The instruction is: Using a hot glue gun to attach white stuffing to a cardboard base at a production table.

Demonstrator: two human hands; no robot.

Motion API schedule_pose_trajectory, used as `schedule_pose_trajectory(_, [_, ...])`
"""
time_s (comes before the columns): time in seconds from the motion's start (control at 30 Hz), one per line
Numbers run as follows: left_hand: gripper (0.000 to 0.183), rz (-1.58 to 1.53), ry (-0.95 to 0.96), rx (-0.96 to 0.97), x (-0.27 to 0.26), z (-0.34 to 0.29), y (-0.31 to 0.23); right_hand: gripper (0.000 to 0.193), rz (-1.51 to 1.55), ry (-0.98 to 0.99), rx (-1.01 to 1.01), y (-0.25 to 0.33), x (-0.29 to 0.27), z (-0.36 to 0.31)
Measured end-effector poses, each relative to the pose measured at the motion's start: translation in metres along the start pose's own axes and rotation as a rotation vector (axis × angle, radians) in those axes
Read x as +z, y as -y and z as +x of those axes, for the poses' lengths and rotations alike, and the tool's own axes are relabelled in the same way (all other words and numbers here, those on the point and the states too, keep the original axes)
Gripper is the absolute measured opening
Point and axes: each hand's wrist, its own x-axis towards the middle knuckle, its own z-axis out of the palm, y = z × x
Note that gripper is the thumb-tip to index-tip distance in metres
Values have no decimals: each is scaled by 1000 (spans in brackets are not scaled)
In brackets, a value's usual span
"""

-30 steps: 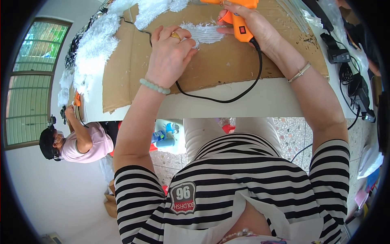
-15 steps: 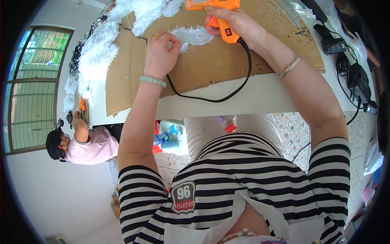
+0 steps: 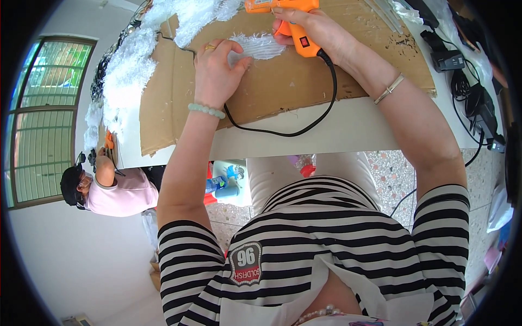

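Observation:
My right hand (image 3: 326,33) is wrapped round the handle of an orange hot glue gun (image 3: 305,42), whose nozzle end runs out toward the far left; a black cord hangs from its grip. A ribbed white strip with fringed edges (image 3: 265,46) lies flat on the brown cardboard (image 3: 304,81), left of the gun's handle. At the strip's left end rests my left hand (image 3: 220,68), thumb and forefinger spread apart over it. That hand is open, and it hides part of the strip.
Fluffy white fringe material (image 3: 128,76) is heaped along the left and far side of the white table (image 3: 272,142). Clear glue sticks (image 3: 383,13) lie at the far right. Black adapters and cables (image 3: 448,60) line the right edge. Another person (image 3: 117,190) works at the left.
My left thumb and forefinger have parted from a closed pinch and spread over the strip, the hand shifting slightly right. The glue gun has barely moved.

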Motion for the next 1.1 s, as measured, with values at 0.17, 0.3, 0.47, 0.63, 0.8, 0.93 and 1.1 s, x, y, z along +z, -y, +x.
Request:
schedule_pose_trajectory(0.17, [20,28,33,-50,3,9,9,35,-17,-5,27,2,0,-1])
schedule_pose_trajectory(0.3, [15,-170,-7,-151,-3,6,33,36,-46,41,39,2,0,0])
schedule_pose_trajectory(0.47, [12,-261,-106,-401,-34,-6,24,18,167,44,3,3,2,5])
schedule_pose_trajectory(0.63, [23,75,20,86,-37,-35,-14,18,149,36,27,2,3,7])
schedule_pose_trajectory(0.8, [29,197,69,126,-26,-36,-21,19,168,21,6,-1,3,8])
schedule_pose_trajectory(0.93, [29,203,86,133,-27,-32,-22,19,132,25,5,0,3,7])
schedule_pose_trajectory(1.1, [27,207,96,113,-27,-30,-23,19,124,32,28,1,3,7])
